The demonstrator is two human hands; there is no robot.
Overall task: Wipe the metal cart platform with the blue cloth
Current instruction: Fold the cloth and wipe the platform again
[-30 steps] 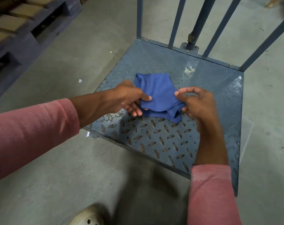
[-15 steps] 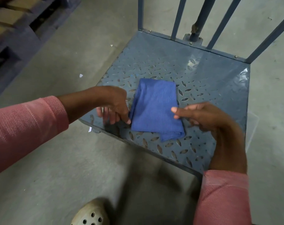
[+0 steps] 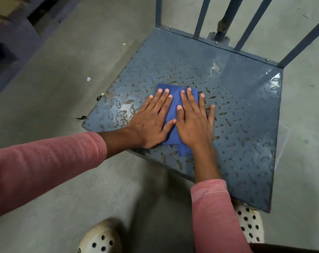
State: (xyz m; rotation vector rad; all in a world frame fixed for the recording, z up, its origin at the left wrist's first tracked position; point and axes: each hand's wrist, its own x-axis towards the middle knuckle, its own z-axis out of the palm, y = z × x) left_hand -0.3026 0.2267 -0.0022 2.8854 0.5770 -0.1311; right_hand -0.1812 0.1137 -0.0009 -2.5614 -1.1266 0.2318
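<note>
The blue cloth [image 3: 173,114], folded, lies flat on the metal cart platform [image 3: 246,110], a blue-grey tread plate with worn, rusty marks toward its near left corner. My left hand [image 3: 151,121] presses flat on the cloth's left part, fingers straight and spread. My right hand [image 3: 195,121] lies flat on the right part, beside the left hand. Most of the cloth is hidden under both palms; a strip shows between them and a corner pokes out below the right wrist.
Upright blue bars [image 3: 246,21] rise along the platform's far edge. Bare concrete floor [image 3: 63,88] surrounds the cart. A dark pallet rack [image 3: 12,33] stands at the far left. My perforated white shoes [image 3: 100,238] are on the floor by the near edge.
Both hands let go of the cloth's edges and came down flat on top of it, side by side. The cloth now lies folded and pressed to the platform.
</note>
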